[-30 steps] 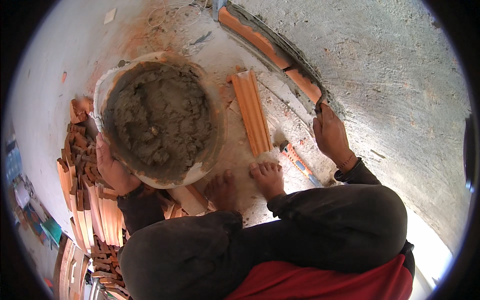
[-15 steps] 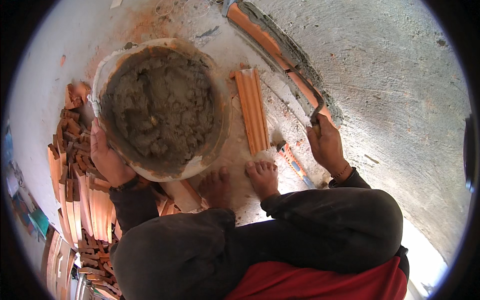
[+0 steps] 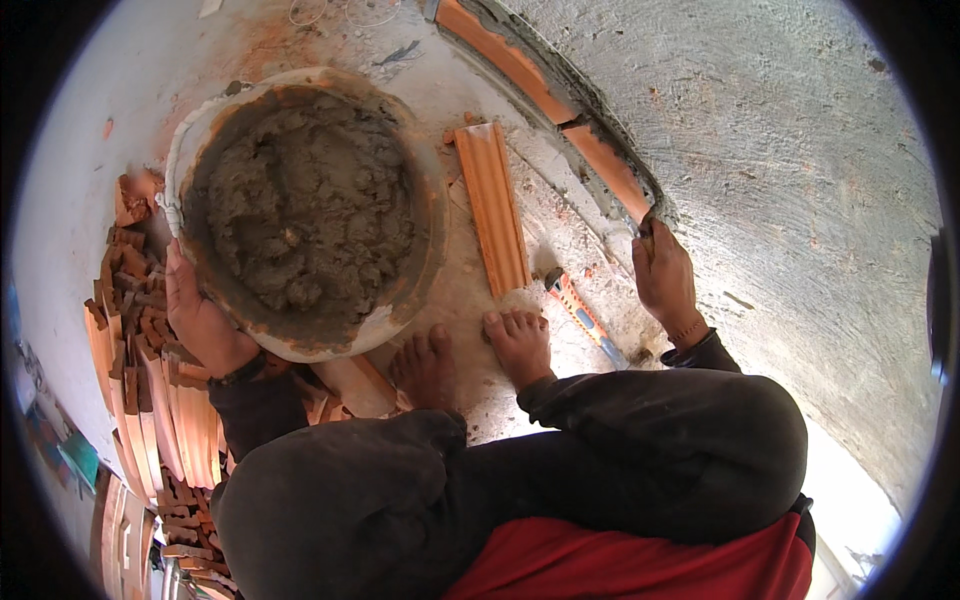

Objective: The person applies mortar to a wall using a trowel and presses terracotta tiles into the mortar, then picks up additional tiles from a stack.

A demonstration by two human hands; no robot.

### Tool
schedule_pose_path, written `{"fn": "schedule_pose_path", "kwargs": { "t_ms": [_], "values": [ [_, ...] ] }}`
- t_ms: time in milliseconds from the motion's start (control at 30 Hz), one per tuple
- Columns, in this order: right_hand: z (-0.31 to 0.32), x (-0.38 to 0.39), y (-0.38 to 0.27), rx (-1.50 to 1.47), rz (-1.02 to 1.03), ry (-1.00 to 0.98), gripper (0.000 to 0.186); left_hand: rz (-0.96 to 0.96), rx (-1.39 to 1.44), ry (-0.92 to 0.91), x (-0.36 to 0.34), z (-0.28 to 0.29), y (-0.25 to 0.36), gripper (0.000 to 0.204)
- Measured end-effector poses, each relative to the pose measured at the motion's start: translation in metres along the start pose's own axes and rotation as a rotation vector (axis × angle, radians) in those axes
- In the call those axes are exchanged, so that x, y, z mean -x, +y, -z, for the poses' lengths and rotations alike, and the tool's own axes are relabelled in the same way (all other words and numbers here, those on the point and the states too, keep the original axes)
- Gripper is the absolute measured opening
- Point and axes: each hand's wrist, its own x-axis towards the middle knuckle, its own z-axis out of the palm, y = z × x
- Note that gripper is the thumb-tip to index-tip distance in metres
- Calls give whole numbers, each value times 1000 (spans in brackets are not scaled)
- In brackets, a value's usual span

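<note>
My left hand (image 3: pixel 208 325) grips the outer side of a round bucket (image 3: pixel 370 335) at its left rim. Wet grey mortar (image 3: pixel 310 200) fills much of it. In my right hand (image 3: pixel 665 280) is a trowel (image 3: pixel 648 228), its handle inside my closed fingers and its blade mostly hidden. The trowel is at the near end of a row of terracotta tile strips (image 3: pixel 612 168) set along the foot of the wall. Grey mortar (image 3: pixel 570 85) lines the strip's wall side.
A loose ridged terracotta piece (image 3: pixel 493 205) lies between bucket and wall. Near my right foot (image 3: pixel 518 345) is a tool with an orange-and-black grip (image 3: pixel 575 300). Stacked terracotta pieces (image 3: pixel 185 410) stand at left. The rough grey wall (image 3: pixel 800 200) rises at right.
My right hand has moved slightly right and nearer, bringing the trowel from along the tile strips to their near end. My left hand stays on the bucket. The whole view has shifted slightly.
</note>
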Motion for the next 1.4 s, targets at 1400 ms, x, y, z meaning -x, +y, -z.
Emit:
{"fn": "schedule_pose_path", "kwargs": {
  "t_ms": [1400],
  "values": [
    [105,63,-120,-709,384,-567,33,-306,-857,-151,-16,27,-11,49]
  ]
}}
